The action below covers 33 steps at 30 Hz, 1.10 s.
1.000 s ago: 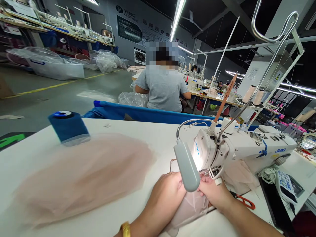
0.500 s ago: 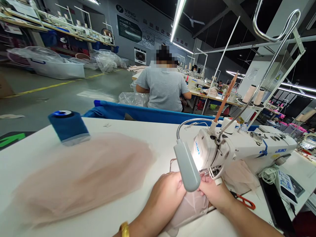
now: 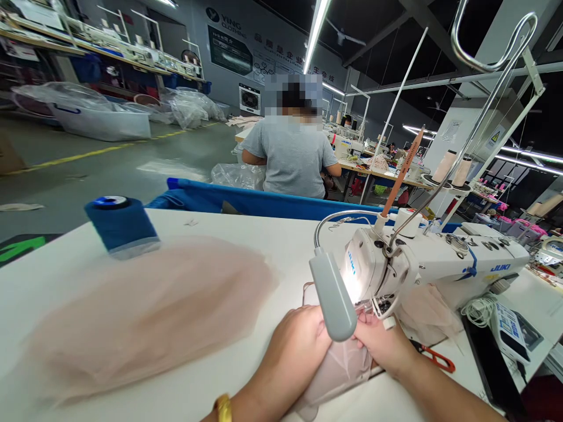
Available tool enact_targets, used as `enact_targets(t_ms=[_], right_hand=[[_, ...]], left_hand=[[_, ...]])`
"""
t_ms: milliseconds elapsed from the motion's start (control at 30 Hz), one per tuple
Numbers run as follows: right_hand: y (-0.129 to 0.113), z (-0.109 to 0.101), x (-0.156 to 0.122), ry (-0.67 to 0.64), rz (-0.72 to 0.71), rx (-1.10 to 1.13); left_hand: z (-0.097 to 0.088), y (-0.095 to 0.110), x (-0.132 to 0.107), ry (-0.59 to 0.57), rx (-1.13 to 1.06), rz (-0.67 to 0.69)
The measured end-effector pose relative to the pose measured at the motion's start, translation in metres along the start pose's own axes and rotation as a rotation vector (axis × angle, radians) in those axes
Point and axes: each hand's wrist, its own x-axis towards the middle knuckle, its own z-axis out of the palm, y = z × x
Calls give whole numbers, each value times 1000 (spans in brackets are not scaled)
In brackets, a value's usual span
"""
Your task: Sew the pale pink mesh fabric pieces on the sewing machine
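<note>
head | left hand [image 3: 294,343], right hand [image 3: 382,346] pinch sheer pink tulle [image 3: 341,369]

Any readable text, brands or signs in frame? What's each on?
"JUKI": sewing machine arm, again on its head.
"YING CLOTHING": back wall sign.
Chinese lettering on wall, warning placard, control box: too small or blurred.

The lamp head [image 3: 333,303] hangs directly over both hands, and the sewing machine [image 3: 422,266] blocks the right. Leftward, only flat tulle [image 3: 145,310] and 1 blue spool [image 3: 121,225] occupy the table [image 3: 246,234].
</note>
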Motion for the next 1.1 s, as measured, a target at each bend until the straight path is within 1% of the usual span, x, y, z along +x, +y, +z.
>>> enact_targets(t_ms=[133, 400, 600, 767, 900, 1000, 1067, 1100], right_hand=[[0, -2, 1, -11, 10, -10], [-13, 4, -4, -13, -8, -41], [-15, 6, -5, -13, -31, -81], [-17, 8, -5, 16, -103, -135], [-16, 11, -1, 49, -169, -180], [-11, 13, 3, 69, -207, -215], [-7, 14, 5, 87, -232, -237], [-6, 15, 6, 97, -246, -247]], left_hand=[[1, -1, 0, 14, -5, 17], [1, -3, 1, 16, -20, 44], [4, -9, 3, 42, -3, 84], [6, -13, 4, 49, -2, 114], [-1, -6, 1, 42, -7, 163], [-6, 0, -2, 68, 34, 194], [-6, -2, -3, 93, 75, 246], [-4, -6, -4, 125, 94, 293]])
